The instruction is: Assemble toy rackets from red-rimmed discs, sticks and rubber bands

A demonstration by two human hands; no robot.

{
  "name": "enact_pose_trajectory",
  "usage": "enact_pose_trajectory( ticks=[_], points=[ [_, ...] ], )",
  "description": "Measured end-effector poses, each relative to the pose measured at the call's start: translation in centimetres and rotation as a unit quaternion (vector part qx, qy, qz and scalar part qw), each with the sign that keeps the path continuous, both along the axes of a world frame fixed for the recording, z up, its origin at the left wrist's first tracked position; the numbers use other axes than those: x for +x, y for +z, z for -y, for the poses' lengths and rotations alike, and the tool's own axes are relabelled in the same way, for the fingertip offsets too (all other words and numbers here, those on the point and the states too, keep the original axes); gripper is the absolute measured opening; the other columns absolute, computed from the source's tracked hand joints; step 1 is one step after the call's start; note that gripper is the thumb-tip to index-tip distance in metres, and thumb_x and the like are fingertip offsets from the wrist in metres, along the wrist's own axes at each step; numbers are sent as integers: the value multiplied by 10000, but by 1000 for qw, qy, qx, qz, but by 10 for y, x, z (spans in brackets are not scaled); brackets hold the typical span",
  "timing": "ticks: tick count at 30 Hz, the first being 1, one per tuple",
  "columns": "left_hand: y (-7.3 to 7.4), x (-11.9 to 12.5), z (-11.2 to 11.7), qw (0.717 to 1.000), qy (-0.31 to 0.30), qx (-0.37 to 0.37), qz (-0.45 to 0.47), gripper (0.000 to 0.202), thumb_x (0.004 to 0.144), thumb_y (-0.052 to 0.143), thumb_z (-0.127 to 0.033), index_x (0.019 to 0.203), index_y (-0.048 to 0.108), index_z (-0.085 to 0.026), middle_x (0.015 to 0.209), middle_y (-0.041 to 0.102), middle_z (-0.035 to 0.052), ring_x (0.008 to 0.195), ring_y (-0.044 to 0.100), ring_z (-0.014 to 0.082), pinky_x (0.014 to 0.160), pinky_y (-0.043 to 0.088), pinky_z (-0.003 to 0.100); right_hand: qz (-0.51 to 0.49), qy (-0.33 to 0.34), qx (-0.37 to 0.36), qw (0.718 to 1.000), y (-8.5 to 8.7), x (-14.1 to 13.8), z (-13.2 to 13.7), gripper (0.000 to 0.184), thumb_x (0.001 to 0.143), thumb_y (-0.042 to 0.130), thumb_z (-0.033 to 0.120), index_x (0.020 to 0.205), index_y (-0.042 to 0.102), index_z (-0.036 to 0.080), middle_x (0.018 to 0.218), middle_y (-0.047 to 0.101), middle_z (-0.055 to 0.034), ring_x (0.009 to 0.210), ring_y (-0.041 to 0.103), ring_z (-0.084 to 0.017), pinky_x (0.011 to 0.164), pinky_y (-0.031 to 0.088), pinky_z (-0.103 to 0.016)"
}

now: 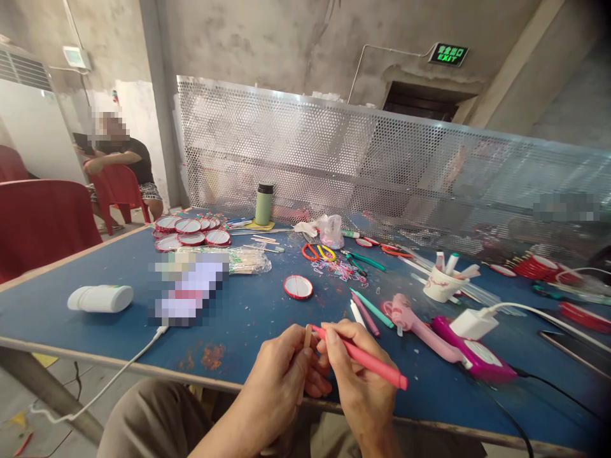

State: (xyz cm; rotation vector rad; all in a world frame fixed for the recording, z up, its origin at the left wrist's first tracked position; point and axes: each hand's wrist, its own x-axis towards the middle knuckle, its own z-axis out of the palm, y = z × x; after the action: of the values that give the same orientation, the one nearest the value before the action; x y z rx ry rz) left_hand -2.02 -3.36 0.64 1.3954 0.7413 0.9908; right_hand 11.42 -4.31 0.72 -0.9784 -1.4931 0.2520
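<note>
Over the table's front edge, my left hand (pixel 281 366) pinches a short flat wooden stick (pixel 308 336) held upright. My right hand (pixel 360 375) grips a coral-pink marker pen (pixel 367 361) like a writing tool, its tip at the upper end of the stick. Whether the tip touches the wood I cannot tell. Just beyond my hands lie a white pen (pixel 358 314), a dusky pink pen (pixel 366 314) and a teal pen (pixel 372 308). A small round white disc with a red rim (pixel 298 287) rests farther back.
Several red-rimmed discs (pixel 191 238) are stacked at back left, near a green bottle (pixel 264 205). A phone (pixel 193 289) and white case (pixel 100 298) lie left. Pliers (pixel 365 261), a paper cup (pixel 443 285), a pink glue gun (pixel 420 327) and a magenta power strip (pixel 477 356) are right.
</note>
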Motion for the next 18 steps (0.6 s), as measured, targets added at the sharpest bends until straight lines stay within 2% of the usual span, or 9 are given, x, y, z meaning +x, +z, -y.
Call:
enact_pose_trajectory(
  ticks=[9,18],
  points=[
    [0,0,-1,1000,13,26,-7,293,934,467,-464,798,457,-205,683,613,14,607,664,169,585,554,275,27,-12,2,1000,0,1,0,107,950,583,195,915,671,246,748,666,35,603,639,-101,602,525,-201],
    [0,0,-1,999,17,43,-10,267,948,461,-419,800,482,-198,676,616,14,598,655,166,576,547,270,43,-17,-2,999,1,1,0,116,955,574,203,919,679,238,758,680,23,608,646,-106,606,524,-206]
  ],
)
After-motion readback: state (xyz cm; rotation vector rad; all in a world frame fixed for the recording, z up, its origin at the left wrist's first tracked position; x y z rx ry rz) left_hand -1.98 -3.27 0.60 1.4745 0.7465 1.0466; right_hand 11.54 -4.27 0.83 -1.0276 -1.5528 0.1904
